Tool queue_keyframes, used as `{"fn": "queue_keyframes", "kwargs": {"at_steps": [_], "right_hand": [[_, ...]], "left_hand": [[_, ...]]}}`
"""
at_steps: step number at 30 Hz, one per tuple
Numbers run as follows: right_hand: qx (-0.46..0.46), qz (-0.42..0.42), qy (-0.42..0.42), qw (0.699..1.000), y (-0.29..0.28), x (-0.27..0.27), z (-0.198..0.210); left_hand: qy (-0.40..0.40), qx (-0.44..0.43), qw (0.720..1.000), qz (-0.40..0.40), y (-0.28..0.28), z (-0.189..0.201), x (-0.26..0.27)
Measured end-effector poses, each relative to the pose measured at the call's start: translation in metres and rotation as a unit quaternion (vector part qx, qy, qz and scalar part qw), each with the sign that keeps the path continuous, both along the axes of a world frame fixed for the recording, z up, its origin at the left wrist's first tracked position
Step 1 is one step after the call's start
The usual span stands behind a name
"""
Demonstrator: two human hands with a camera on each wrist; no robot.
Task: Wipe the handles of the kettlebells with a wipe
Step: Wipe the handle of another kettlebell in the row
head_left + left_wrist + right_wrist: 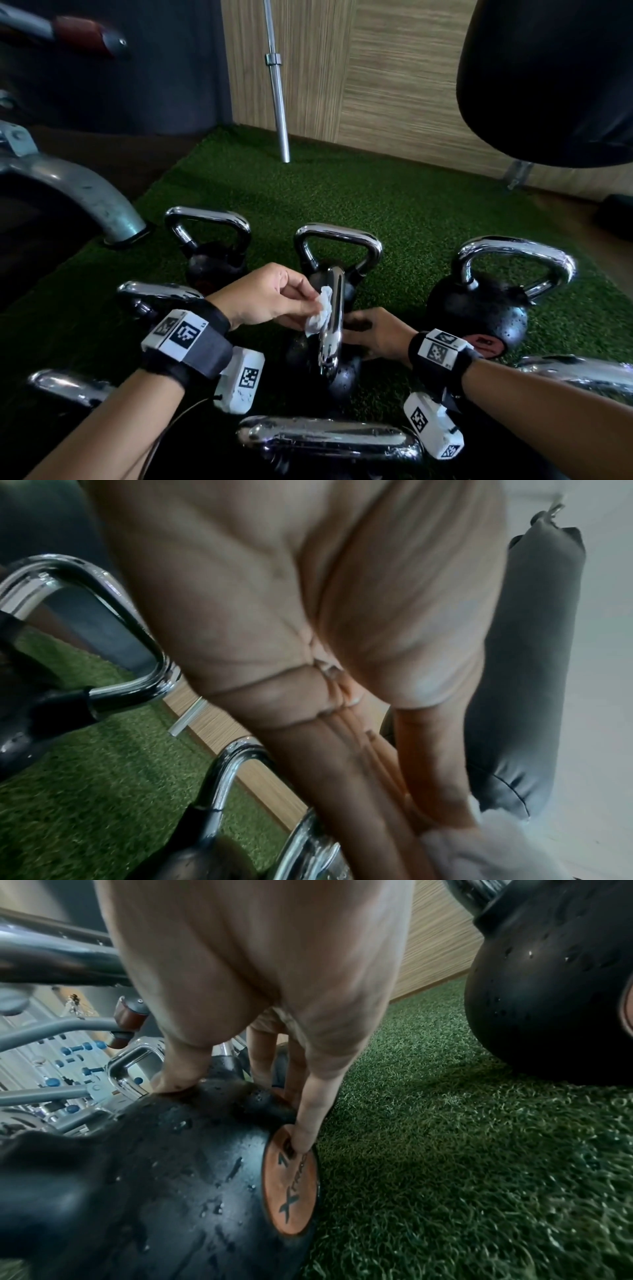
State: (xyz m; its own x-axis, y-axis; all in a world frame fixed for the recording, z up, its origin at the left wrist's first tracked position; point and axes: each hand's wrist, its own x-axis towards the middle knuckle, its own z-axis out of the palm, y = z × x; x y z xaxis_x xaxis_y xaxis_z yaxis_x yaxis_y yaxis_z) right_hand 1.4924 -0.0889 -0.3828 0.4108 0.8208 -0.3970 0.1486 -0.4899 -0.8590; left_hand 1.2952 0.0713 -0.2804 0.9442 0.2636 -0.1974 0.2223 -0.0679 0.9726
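Several black kettlebells with chrome handles stand on green turf point(376, 198). The middle one shows its handle point(331, 329) edge-on, wet with drops. My left hand point(301, 301) pinches a crumpled white wipe point(320, 315) against the left side of that handle. In the left wrist view the fingers reach down to the wipe point(496, 850). My right hand point(363, 332) rests on the same kettlebell's black body point(164, 1177), fingers spread. Its thumb point(171, 1080) lies on top and one fingertip point(303, 1139) touches the orange disc point(291, 1185).
Other kettlebells stand behind point(209, 246) point(339, 246), right point(496, 294), left point(157, 294) and close in front point(329, 438). A barbell point(277, 102) leans on the wood wall. A punching bag point(548, 78) hangs upper right. A grey machine leg point(85, 195) stands left.
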Motion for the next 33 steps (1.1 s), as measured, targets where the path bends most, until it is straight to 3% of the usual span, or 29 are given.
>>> {"fn": "queue_keyframes", "kwargs": {"at_steps": [3, 7, 12, 17, 22, 29, 33], "right_hand": [[0.0, -0.003, -0.028, 1.0, 0.0, 0.003, -0.002], [-0.006, 0.012, -0.031, 0.999, -0.001, -0.003, 0.006], [-0.01, 0.019, -0.047, 0.999, -0.003, -0.007, 0.01], [-0.007, 0.036, -0.106, 0.994, -0.003, -0.001, 0.001], [-0.017, 0.055, -0.134, 0.989, -0.003, -0.001, 0.003], [-0.038, 0.05, -0.147, 0.987, -0.003, 0.003, 0.0], [-0.065, 0.08, -0.218, 0.971, 0.002, 0.001, 0.03]], "left_hand": [[0.0, -0.007, 1.0, 0.029, -0.002, -0.004, -0.001], [0.013, -0.017, 0.999, -0.036, -0.007, -0.007, -0.012], [-0.005, 0.06, 0.998, -0.034, -0.012, -0.003, -0.022], [0.036, 0.148, 0.985, -0.08, -0.02, -0.017, -0.027], [0.028, 0.142, 0.987, -0.074, -0.022, -0.01, -0.031], [0.039, 0.233, 0.969, -0.072, -0.032, -0.03, -0.031], [0.038, 0.247, 0.967, -0.049, -0.032, -0.031, -0.035]]}}
